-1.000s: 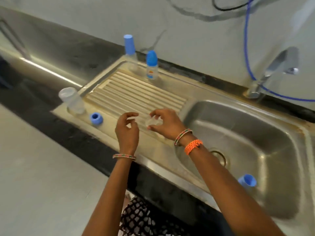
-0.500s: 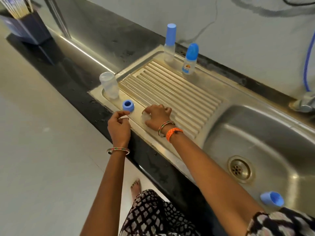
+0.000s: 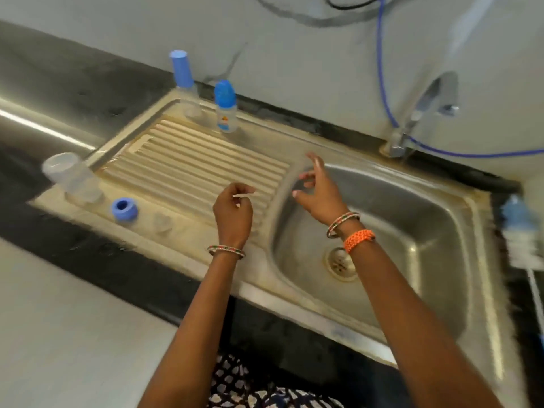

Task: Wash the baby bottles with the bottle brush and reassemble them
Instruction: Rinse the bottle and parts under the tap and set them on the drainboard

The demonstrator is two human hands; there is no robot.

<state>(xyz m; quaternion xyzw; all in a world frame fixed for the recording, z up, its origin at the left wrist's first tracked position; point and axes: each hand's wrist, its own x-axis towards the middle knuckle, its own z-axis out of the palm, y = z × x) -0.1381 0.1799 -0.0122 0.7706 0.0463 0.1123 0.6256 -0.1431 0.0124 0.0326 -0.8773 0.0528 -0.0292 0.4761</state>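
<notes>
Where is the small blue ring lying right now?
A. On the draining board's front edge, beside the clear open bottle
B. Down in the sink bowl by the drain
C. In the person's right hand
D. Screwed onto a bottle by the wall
A: the blue ring lies on the draining board, just right of the clear open bottle, and neither hand touches it.

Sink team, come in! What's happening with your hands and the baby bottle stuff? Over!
Left hand pinching a thin pale piece. Right hand open over steel basin. Clear teat, blue ring on drainboard. Nothing blocking.

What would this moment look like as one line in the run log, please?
left hand: pinching something small | right hand: open over sink | ring, nipple: on drainboard
</notes>
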